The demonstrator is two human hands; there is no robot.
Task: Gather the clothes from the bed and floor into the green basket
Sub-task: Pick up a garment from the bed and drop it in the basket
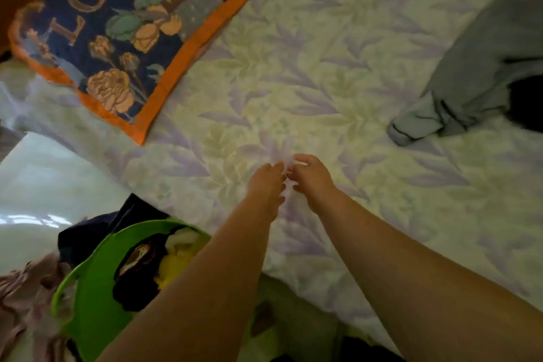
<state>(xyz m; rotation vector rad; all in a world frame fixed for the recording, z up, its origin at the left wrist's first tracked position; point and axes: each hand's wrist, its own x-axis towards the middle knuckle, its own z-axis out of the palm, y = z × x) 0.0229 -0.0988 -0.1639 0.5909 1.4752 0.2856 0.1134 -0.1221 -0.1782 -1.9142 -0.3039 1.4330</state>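
My left hand (266, 185) and my right hand (311, 178) meet fingertip to fingertip over the middle of the bed (338, 47). Between them they pinch a small fold of pale fabric (288, 163). It blends with the floral sheet, and I cannot tell whether it is the sheet or a separate piece. A grey garment (476, 79) lies crumpled on the bed at the right, with a black garment (527, 103) beside it. The green basket (91, 297) stands on the floor at the lower left under my left forearm, holding dark, yellow and white clothes.
A blue floral pillow (117, 29) with an orange border lies at the bed's upper left. On the shiny floor (44, 173) a dark navy garment (88, 232) lies behind the basket. A pinkish garment (23, 303) lies to the basket's left.
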